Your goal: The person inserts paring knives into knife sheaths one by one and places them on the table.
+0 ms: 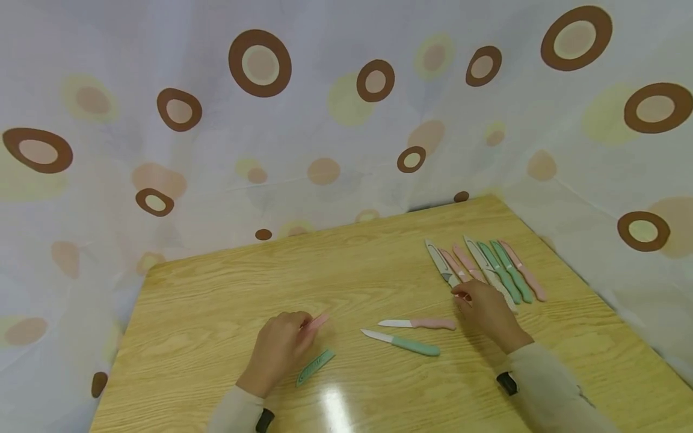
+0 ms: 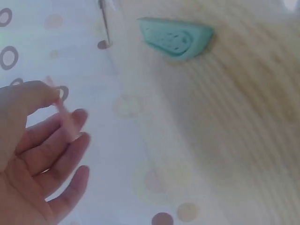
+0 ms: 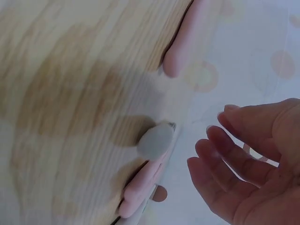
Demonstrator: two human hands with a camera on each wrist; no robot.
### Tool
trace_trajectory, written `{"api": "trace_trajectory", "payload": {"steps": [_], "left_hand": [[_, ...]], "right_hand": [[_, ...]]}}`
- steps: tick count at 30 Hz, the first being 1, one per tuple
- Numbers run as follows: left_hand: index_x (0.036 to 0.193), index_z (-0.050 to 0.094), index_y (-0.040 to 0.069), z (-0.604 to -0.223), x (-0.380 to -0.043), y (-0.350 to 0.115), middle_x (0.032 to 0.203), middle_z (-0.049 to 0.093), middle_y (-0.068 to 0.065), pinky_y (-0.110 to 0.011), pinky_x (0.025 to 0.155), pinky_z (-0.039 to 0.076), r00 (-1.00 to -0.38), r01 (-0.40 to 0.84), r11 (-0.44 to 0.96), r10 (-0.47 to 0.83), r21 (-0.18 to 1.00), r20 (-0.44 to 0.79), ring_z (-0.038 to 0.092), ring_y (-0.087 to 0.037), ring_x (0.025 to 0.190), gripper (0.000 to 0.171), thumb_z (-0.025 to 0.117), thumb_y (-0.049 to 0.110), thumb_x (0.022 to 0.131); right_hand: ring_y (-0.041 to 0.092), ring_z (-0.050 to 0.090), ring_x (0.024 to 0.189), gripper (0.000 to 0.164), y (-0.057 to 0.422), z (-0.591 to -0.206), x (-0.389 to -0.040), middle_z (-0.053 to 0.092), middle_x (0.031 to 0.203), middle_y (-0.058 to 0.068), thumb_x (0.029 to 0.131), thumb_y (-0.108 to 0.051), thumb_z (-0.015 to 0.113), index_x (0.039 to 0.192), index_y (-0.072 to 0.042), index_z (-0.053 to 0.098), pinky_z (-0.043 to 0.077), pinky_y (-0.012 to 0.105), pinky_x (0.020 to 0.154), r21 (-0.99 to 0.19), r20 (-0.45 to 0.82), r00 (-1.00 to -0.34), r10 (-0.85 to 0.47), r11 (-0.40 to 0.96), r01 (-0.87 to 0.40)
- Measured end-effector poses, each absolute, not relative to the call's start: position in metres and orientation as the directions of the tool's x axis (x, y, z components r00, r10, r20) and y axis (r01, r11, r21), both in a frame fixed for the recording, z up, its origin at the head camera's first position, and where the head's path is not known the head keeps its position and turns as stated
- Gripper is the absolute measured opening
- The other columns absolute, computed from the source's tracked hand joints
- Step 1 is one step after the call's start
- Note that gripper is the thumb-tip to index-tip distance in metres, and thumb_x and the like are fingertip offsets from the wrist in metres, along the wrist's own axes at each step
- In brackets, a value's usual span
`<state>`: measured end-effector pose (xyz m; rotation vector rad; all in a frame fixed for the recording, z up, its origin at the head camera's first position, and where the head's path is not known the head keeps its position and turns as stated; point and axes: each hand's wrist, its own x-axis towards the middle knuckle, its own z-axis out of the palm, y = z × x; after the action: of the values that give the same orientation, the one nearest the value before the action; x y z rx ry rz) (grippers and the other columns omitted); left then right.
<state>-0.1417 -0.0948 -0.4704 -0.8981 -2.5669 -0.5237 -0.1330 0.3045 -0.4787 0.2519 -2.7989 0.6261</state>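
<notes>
My left hand pinches a slim pink knife sheath between thumb and fingertips, above the table's left half. Just below it lies a green knife sheath. Two bare-bladed paring knives lie mid-table, one with a pink handle, the other with a green handle, blades pointing left. My right hand hovers at the handle end of a sheathed white knife. In the right wrist view its fingers are loosely bent, with a gap between them and the white handle.
Right of that white knife, several sheathed knives lie side by side: pink ones, another white one, green ones and a pink one at the end. A spotted curtain hangs behind the wooden table.
</notes>
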Motion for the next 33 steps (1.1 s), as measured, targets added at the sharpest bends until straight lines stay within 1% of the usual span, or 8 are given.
{"api": "trace_trajectory", "payload": {"steps": [5,9,12,14,17,20,26,33], "left_hand": [[0.095,0.067,0.006,-0.46,-0.15,-0.094,0.091,0.064,-0.004,-0.029,0.069,0.051,-0.622,0.716,0.678,0.509,0.168,0.595,0.058,-0.016,0.081,0.022,0.075,0.014,0.076],[0.099,0.068,0.007,-0.452,-0.155,-0.094,0.096,0.064,-0.004,-0.031,0.072,0.051,-0.584,0.736,0.656,0.493,0.166,0.645,0.058,-0.017,0.086,0.025,0.076,0.013,0.076],[0.099,0.068,0.007,-0.447,-0.156,-0.093,0.096,0.064,-0.004,-0.031,0.071,0.05,-0.569,0.747,0.644,0.489,0.167,0.661,0.058,-0.017,0.086,0.026,0.076,0.011,0.075],[0.099,0.068,0.007,-0.445,-0.157,-0.092,0.096,0.064,-0.003,-0.031,0.071,0.05,-0.562,0.75,0.641,0.488,0.164,0.668,0.058,-0.018,0.086,0.026,0.076,0.011,0.075],[0.098,0.068,0.006,-0.444,-0.157,-0.091,0.095,0.064,-0.004,-0.031,0.07,0.051,-0.552,0.757,0.635,0.493,0.155,0.673,0.058,-0.018,0.086,0.025,0.076,0.013,0.075],[0.097,0.069,0.006,-0.446,-0.157,-0.088,0.095,0.064,-0.003,-0.03,0.069,0.051,-0.544,0.762,0.631,0.502,0.145,0.672,0.058,-0.017,0.086,0.023,0.075,0.015,0.077],[0.097,0.069,0.006,-0.449,-0.157,-0.084,0.095,0.064,-0.003,-0.03,0.069,0.051,-0.532,0.775,0.615,0.51,0.146,0.676,0.059,-0.017,0.086,0.024,0.076,0.013,0.075],[0.097,0.069,0.006,-0.452,-0.158,-0.082,0.094,0.064,-0.003,-0.031,0.073,0.051,-0.529,0.792,0.589,0.531,0.161,0.662,0.058,-0.016,0.087,0.024,0.075,0.012,0.075]], "right_hand": [[0.023,0.059,0.08,0.015,0.291,-0.478,-0.136,0.063,0.089,0.007,0.084,-0.009,0.067,0.096,-0.001,0.067,0.052,0.04,0.068,-0.4,0.261,-0.938,-0.226,0.859,-0.318],[0.02,0.059,0.084,0.02,0.281,-0.48,-0.135,0.063,0.092,0.003,0.084,-0.015,0.068,0.099,-0.002,0.066,0.052,0.036,0.072,-0.422,0.191,-0.923,-0.334,0.821,-0.385],[0.018,0.059,0.084,0.024,0.275,-0.482,-0.134,0.062,0.092,0.002,0.083,-0.021,0.069,0.098,-0.003,0.067,0.051,0.032,0.072,-0.415,0.158,-0.912,-0.379,0.812,-0.409],[0.018,0.058,0.081,0.023,0.272,-0.484,-0.135,0.062,0.089,0.003,0.083,-0.022,0.069,0.094,-0.002,0.068,0.052,0.031,0.069,-0.388,0.165,-0.896,-0.412,0.808,-0.443],[0.017,0.056,0.076,0.017,0.268,-0.487,-0.137,0.06,0.086,0.003,0.083,-0.017,0.069,0.09,-0.002,0.068,0.051,0.029,0.065,-0.355,0.173,-0.871,-0.46,0.796,-0.491],[0.013,0.054,0.071,0.011,0.266,-0.493,-0.137,0.057,0.081,0.0,0.082,-0.013,0.07,0.086,-0.004,0.067,0.05,0.027,0.062,-0.326,0.172,-0.858,-0.484,0.794,-0.513],[0.007,0.051,0.064,0.006,0.266,-0.498,-0.136,0.055,0.074,-0.006,0.083,-0.013,0.068,0.082,-0.008,0.064,0.048,0.025,0.057,-0.346,0.187,-0.865,-0.466,0.792,-0.502],[0.008,0.053,0.066,0.01,0.266,-0.498,-0.134,0.056,0.076,-0.005,0.078,-0.009,0.072,0.082,-0.007,0.063,0.049,0.024,0.059,-0.334,0.184,-0.877,-0.445,0.811,-0.481]]}}
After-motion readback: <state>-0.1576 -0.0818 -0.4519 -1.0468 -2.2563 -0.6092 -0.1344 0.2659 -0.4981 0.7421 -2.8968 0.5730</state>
